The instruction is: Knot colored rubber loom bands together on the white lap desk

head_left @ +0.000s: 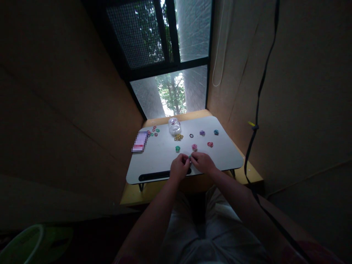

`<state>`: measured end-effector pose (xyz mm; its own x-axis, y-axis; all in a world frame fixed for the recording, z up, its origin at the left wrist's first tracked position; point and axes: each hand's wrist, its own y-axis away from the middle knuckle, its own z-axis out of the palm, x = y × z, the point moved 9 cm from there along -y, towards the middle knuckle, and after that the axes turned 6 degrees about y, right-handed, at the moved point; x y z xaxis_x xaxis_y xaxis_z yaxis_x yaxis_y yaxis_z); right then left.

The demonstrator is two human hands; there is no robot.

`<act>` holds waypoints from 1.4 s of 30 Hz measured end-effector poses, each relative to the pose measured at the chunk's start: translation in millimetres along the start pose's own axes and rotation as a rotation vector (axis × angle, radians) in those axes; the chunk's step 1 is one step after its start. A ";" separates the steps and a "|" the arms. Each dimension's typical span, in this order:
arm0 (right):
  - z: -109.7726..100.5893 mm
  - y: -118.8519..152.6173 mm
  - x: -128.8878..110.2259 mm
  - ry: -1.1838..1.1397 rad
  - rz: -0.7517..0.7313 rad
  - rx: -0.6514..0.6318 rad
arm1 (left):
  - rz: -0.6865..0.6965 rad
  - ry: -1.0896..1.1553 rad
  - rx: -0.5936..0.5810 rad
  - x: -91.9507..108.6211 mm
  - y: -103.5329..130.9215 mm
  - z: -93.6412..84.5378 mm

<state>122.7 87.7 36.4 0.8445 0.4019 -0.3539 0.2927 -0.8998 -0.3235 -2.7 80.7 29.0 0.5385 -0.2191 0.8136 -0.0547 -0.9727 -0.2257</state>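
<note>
My left hand [180, 167] and my right hand [202, 162] meet above the front of a white folding table [154, 159]. Both are closed, fingertips pinching a small green hair tie [189, 157] that shows only in part between them. Just beyond my fingers lie a pink bunch of hair ties [194, 147] and a green bunch [178, 149]. A red bunch [210, 144] rests to the right. Farther back are a yellow bunch [178, 137], a single dark ring [191, 135], a purple bunch [202, 132] and a teal bunch [216, 132].
A clear plastic jar [174, 126] stands at the table's back. Several loose red and green rings [154, 128] lie at the back left, beside a blurred-out phone-like slab [140, 142]. A black slot [154, 176] runs along the front edge. A dark cord [260, 91] hangs at right.
</note>
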 end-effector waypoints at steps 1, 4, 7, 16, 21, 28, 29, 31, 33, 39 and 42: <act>-0.4 0.0 -0.4 0.002 -0.004 0.002 | -0.001 -0.002 0.002 0.5 -0.1 -0.3; -0.5 -0.2 -0.9 0.004 -0.007 0.000 | -0.005 -0.004 -0.001 1.3 0.2 -0.6; 0.3 -0.4 0.3 0.013 0.009 -0.008 | 0.002 0.000 0.003 1.4 0.7 -1.3; 0.7 -1.2 0.7 0.016 0.010 0.000 | 0.014 0.112 -0.033 0.0 0.4 1.5; 1.7 -1.3 2.5 0.013 0.019 0.005 | 0.029 0.154 -0.072 3.3 1.9 2.7; 0.7 -1.2 2.2 0.008 0.020 0.007 | -0.004 0.136 -0.056 0.9 1.5 2.0; 0.3 -0.9 1.5 0.004 0.018 0.005 | -0.013 0.134 -0.043 -0.3 0.9 1.5; -0.9 -0.2 0.3 -0.004 0.018 0.000 | -0.033 0.139 -0.025 -2.6 -0.1 1.1; -2.6 0.6 -0.1 -0.016 0.026 0.000 | -0.049 0.151 -0.015 -4.2 -0.6 1.0; -5.1 2.1 0.4 -0.081 0.037 0.008 | -0.037 0.119 -0.007 -4.1 -0.8 0.9; -4.1 1.7 0.2 -0.110 0.024 0.005 | -0.035 0.086 0.003 -6.7 -1.7 1.2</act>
<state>125.2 85.5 39.4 0.7970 0.3968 -0.4553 0.2704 -0.9085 -0.3185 -5.2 83.9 23.3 0.4661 -0.1908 0.8639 -0.0341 -0.9796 -0.1979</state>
